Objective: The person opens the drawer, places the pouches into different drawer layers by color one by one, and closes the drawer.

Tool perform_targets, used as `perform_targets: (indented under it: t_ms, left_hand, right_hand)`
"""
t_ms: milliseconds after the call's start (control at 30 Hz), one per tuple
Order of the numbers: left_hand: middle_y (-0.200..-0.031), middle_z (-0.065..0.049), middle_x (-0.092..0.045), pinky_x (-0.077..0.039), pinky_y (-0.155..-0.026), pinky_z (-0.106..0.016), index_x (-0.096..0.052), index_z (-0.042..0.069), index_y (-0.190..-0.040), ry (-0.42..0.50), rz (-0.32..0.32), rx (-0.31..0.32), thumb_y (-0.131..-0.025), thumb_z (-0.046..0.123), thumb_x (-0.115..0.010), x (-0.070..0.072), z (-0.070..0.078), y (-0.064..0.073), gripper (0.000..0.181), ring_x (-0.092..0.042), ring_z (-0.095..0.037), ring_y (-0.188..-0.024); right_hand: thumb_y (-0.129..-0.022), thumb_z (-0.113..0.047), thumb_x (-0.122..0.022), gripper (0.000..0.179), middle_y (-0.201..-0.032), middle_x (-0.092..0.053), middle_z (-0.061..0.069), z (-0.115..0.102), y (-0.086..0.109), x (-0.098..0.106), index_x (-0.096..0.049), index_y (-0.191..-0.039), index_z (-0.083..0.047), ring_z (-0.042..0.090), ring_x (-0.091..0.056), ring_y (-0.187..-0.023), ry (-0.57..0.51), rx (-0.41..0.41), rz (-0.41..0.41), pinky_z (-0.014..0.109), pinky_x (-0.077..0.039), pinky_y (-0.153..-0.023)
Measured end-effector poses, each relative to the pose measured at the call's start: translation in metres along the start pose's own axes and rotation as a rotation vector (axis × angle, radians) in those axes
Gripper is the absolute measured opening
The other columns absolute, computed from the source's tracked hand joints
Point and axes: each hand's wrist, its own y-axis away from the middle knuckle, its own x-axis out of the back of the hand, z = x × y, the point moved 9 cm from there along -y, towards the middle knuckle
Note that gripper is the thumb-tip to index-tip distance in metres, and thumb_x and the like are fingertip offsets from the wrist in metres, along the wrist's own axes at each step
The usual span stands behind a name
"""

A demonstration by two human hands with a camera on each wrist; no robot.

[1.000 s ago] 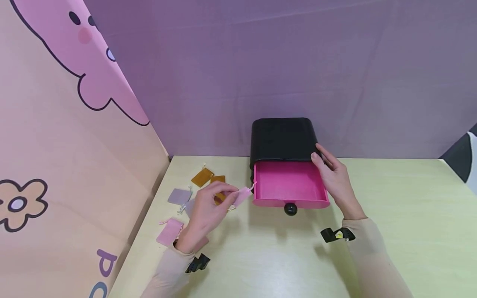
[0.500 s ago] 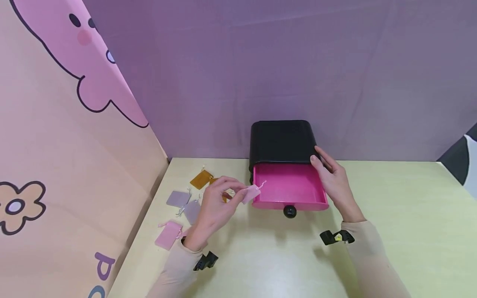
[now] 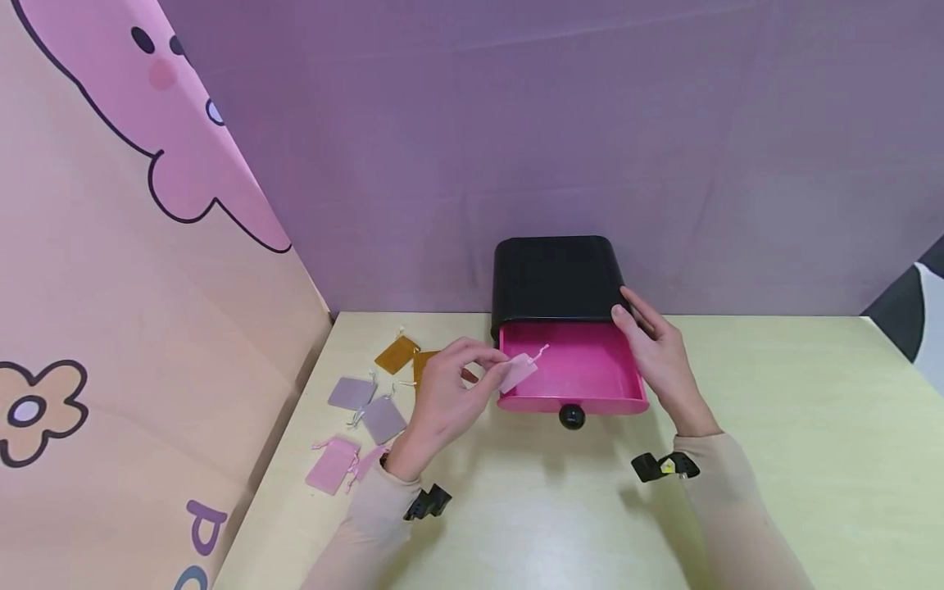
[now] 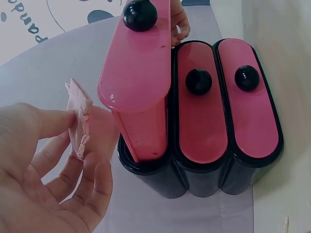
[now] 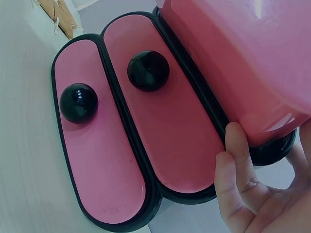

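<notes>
My left hand (image 3: 459, 400) pinches a small pink drawstring pouch (image 3: 519, 373) between thumb and fingers, over the left side of the pulled-out top drawer (image 3: 578, 360). In the left wrist view the pouch (image 4: 79, 116) hangs beside that drawer's front (image 4: 138, 68). No pouch shows in the visible part of the drawer. My right hand (image 3: 664, 365) holds the right side of the black drawer cabinet (image 3: 556, 279), thumb at its front top edge and fingers along the side. The two lower pink drawers (image 5: 163, 111) are closed, each with a round black knob (image 5: 148, 71).
Left of the cabinet lie several drawstring pouches: ochre (image 3: 397, 354), lilac (image 3: 351, 393) and pink (image 3: 333, 465). My left hand and forearm partly cover some. A purple backdrop (image 3: 413, 164) stands behind the table (image 3: 531, 508), with a patterned panel (image 3: 147, 328) on the left.
My left hand has carried the pink pouch rightward, from beside the drawer to over its left side, uncovering more lilac and pink pouches. The right hand stays on the cabinet.
</notes>
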Motion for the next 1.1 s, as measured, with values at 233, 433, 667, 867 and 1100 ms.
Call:
perform_targets:
  t_ms: [233,433,667,867,1100]
  left_hand:
    - [-0.105,0.002,-0.075,-0.059,-0.076,-0.025,-0.083,0.014,-0.105,0.013,-0.045,-0.005,-0.097,0.019,-0.078,-0.011,0.007,-0.006,0.011,-0.067,-0.014,-0.094]
    - [-0.108,0.000,-0.075,-0.060,-0.077,-0.023,-0.083,0.014,-0.106,0.006,-0.065,-0.017,-0.097,0.018,-0.079,-0.020,0.011,-0.013,0.011,-0.067,-0.014,-0.093]
    - [-0.113,-0.001,-0.074,-0.057,-0.069,-0.021,-0.083,0.014,-0.106,-0.028,-0.091,-0.014,-0.097,0.019,-0.078,-0.031,0.015,-0.018,0.011,-0.065,-0.014,-0.087]
    - [-0.113,-0.002,-0.075,-0.054,-0.067,-0.020,-0.084,0.014,-0.105,-0.062,-0.091,-0.045,-0.096,0.019,-0.079,-0.037,0.019,-0.021,0.012,-0.064,-0.014,-0.087]
    - [-0.114,-0.001,-0.075,-0.051,-0.070,-0.021,-0.084,0.016,-0.107,-0.134,-0.096,-0.069,-0.096,0.022,-0.079,-0.045,0.019,-0.026,0.013,-0.066,-0.016,-0.095]
  right_hand:
    - [-0.107,-0.056,-0.054,0.068,-0.176,-0.028,0.010,0.000,0.000,0.000,-0.033,-0.168,-0.033,0.039,-0.027,-0.163,-0.008,0.000,0.001,0.064,-0.030,-0.126]
    - [-0.107,-0.055,-0.054,0.068,-0.176,-0.028,0.011,0.000,0.000,0.000,-0.034,-0.168,-0.032,0.039,-0.028,-0.162,-0.007,0.005,0.005,0.064,-0.030,-0.126]
    - [-0.107,-0.056,-0.055,0.068,-0.176,-0.029,0.010,0.000,0.001,0.000,-0.034,-0.168,-0.032,0.039,-0.029,-0.162,-0.012,0.000,0.005,0.063,-0.031,-0.126]
    - [-0.107,-0.057,-0.054,0.069,-0.176,-0.029,0.011,0.000,0.001,0.000,-0.034,-0.168,-0.032,0.039,-0.029,-0.162,-0.009,-0.005,0.008,0.062,-0.033,-0.125]
    - [-0.107,-0.057,-0.054,0.069,-0.176,-0.030,0.011,0.000,0.001,0.001,-0.034,-0.168,-0.032,0.040,-0.030,-0.161,-0.005,-0.008,0.014,0.063,-0.033,-0.124]
